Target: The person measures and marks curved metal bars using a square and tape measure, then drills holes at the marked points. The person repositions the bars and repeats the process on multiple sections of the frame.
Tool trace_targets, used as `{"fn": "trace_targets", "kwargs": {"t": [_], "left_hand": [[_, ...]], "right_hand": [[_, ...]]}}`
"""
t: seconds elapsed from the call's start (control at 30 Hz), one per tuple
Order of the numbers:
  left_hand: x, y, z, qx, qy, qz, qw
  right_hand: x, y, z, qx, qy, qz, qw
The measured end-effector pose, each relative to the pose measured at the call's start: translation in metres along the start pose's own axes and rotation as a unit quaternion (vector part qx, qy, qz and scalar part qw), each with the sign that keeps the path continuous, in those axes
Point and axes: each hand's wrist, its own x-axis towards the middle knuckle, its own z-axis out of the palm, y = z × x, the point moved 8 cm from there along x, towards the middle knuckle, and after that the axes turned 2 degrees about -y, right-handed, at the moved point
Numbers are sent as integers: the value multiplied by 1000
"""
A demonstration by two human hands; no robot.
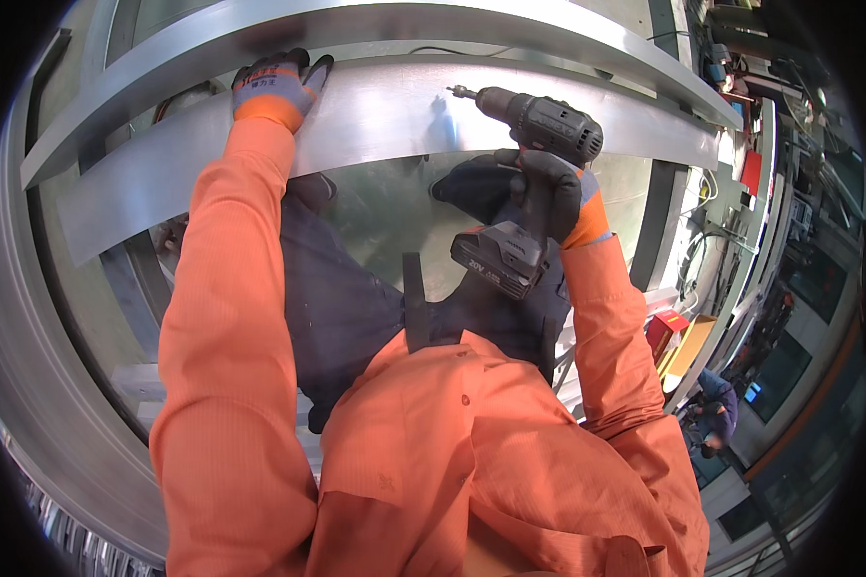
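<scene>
Right hand [548, 192] clenched on cordless drill [534, 130], bit pointing left along metal strip [375, 115]; left hand [277, 88] spread flat, pressing strip.

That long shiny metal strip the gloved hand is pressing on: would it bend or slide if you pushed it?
The long grey sheet-metal strip looks thin, so it would probably flex if pushed mid-span. Its smooth, reflective face likely feels slippery, perhaps why the left hand in a grey-and-orange glove steadies it. The black cordless drill in the right hand could nudge it.

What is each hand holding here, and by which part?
The right hand grips a black cordless drill by its handle, above the battery. The left hand holds nothing; it lies on the upper edge of the metal strip.
</scene>
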Motion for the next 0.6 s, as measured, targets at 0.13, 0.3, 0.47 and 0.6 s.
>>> {"fn": "trace_targets", "kwargs": {"t": [0.13,0.3,0.47,0.6], "left_hand": [[1,0,1,7,10,5,1000],[1,-4,3,8,36,1,999],[0,-2,1,3,-5,-11,1000],[-1,-5,3,6,22,-2,1000]], "right_hand": [[6,-2,0,-10,-5,-15,1000],[7,7,-3,-3,13,83,996],[10,15,-11,-22,-3,106,994],[14,16,-12,-19,-21,99,995]]}}
